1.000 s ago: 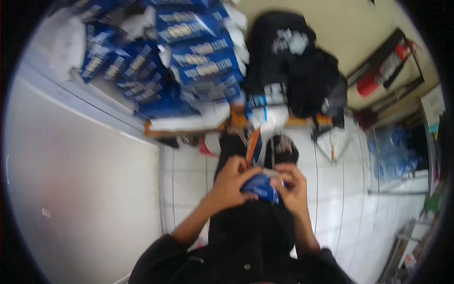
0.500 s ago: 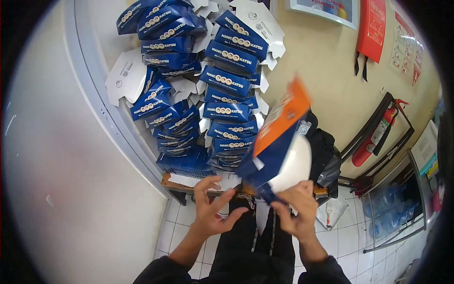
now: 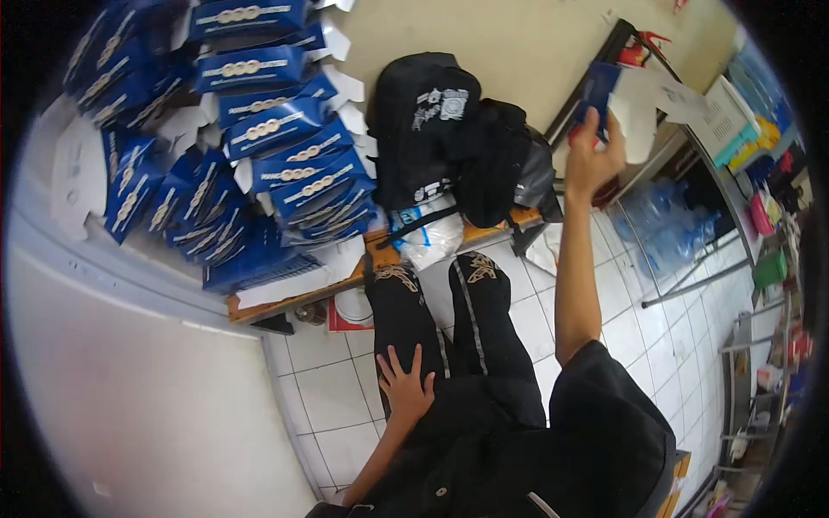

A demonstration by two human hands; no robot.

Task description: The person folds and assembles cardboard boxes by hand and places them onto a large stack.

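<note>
My right arm is stretched out to the far right, and my right hand (image 3: 596,160) is closed on a cardboard box (image 3: 637,104), blue outside and white inside. Motion blurs the box a little, so its exact shape is unclear. My left hand (image 3: 404,386) lies flat on my thigh with the fingers spread and nothing in it. At the far left, tall stacks of similar blue boxes (image 3: 275,127) with white flaps rise against the wall.
The stacks stand on a wooden bench (image 3: 352,281). Beside them sit black backpacks (image 3: 423,121) and a clear plastic bag (image 3: 436,242). A red fire extinguisher (image 3: 633,56), large water bottles (image 3: 665,216) and a metal-framed table (image 3: 721,173) are at right.
My right hand has swung the box from in front of me out to the far right. My left hand has dropped back onto my thigh. The view has turned right.
</note>
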